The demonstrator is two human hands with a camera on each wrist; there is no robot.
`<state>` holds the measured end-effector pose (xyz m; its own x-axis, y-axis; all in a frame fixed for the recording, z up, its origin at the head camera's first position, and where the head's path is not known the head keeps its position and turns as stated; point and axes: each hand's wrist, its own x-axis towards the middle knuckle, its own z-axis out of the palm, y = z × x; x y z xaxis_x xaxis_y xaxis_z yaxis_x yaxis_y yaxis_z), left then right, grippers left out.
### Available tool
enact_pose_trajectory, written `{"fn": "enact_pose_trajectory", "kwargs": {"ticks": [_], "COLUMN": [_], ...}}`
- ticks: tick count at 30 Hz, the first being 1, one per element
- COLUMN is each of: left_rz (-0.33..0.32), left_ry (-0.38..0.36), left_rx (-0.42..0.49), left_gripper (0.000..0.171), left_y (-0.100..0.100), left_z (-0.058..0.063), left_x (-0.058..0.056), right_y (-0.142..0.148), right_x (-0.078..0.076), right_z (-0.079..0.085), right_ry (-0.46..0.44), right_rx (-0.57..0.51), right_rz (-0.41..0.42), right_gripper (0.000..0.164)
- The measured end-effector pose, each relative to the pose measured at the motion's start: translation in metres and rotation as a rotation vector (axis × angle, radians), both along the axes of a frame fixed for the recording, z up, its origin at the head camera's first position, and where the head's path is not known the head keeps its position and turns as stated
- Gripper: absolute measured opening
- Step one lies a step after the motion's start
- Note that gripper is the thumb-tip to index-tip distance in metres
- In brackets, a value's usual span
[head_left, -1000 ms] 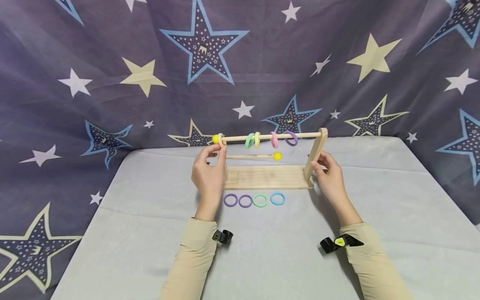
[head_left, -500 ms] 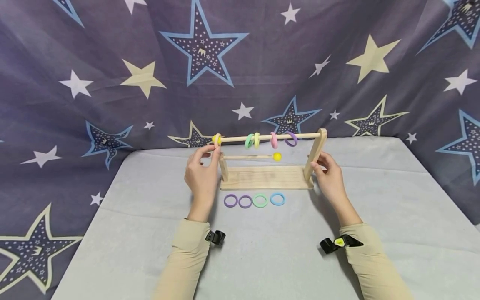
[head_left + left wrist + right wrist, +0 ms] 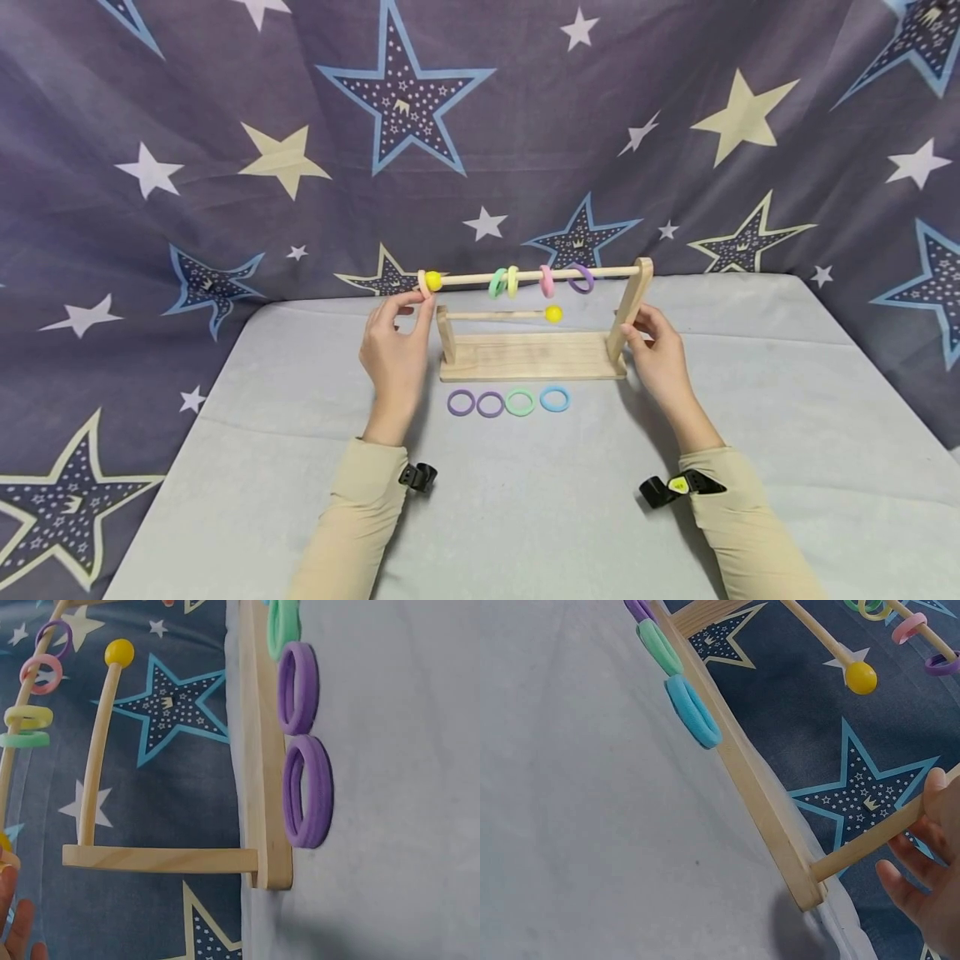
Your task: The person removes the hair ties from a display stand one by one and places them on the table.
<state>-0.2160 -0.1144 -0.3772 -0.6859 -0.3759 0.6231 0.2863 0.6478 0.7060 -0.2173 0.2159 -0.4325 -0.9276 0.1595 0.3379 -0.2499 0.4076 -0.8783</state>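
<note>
A wooden stand [image 3: 532, 357] has a tall upright [image 3: 632, 304] at the right and a short one at the left. My left hand [image 3: 395, 354] pinches a pale peach hair tie [image 3: 423, 284] just left of the yellow ball [image 3: 432, 281] on the upper rod's end. In the left wrist view only the fingers [image 3: 21, 930] show, at the lower left. My right hand [image 3: 660, 354] grips the tall upright between thumb and fingers. Along the upper rod hang a green hair tie [image 3: 497, 283], a yellow one [image 3: 513, 282], a pink one [image 3: 547, 282] and a purple one [image 3: 581, 279].
A lower rod ends in another yellow ball [image 3: 553, 314]. In front of the base lie two purple hair ties [image 3: 461, 403], a green one [image 3: 520, 402] and a blue one [image 3: 555, 399] in a row. A star-patterned cloth [image 3: 487, 125] hangs behind the grey-covered table [image 3: 525, 517].
My left hand has moved left, taking the peach hair tie from the rod over the yellow ball to its outer side. The right hand stays on the upright.
</note>
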Motion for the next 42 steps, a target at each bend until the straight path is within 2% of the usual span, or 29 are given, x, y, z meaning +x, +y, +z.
{"fn": "enact_pose_trajectory", "kwargs": {"ticks": [6,12,16,23,26,30,35,42], "left_rz": [-0.03,-0.083,-0.136,-0.284,-0.349,-0.402,-0.461,-0.574], "left_ry": [-0.007,0.032,0.05,0.049,0.044,0.032,0.001,-0.038], "left_rx": [-0.036,-0.117,-0.173,-0.272,-0.33,-0.416,-0.488,-0.585], "left_gripper": [0.018,0.014,0.012,0.009,0.009,0.01,0.011,0.009], "left_y": [-0.005,-0.008,-0.009,-0.011,-0.011,-0.009,-0.003,0.01], "left_z": [-0.002,-0.005,-0.006,-0.005,-0.006,-0.005,-0.007,-0.015], "left_x": [0.004,0.009,0.013,0.022,0.025,0.03,0.034,0.046], "right_y": [-0.002,-0.013,-0.015,-0.014,-0.01,-0.003,-0.001,0.0], "right_x": [0.002,0.017,0.022,0.019,0.012,0.0,-0.001,0.002], "right_z": [0.003,0.027,0.033,0.03,0.02,0.003,0.001,0.002], "right_ry": [-0.015,-0.002,0.01,0.004,-0.005,-0.008,0.007,0.023], "right_rx": [-0.007,0.0,0.014,0.015,0.007,-0.004,0.004,0.014], "right_rz": [0.001,0.021,0.026,0.033,0.031,0.024,0.023,0.013], "right_gripper": [0.037,0.035,0.035,0.036,0.037,0.04,0.04,0.039]}}
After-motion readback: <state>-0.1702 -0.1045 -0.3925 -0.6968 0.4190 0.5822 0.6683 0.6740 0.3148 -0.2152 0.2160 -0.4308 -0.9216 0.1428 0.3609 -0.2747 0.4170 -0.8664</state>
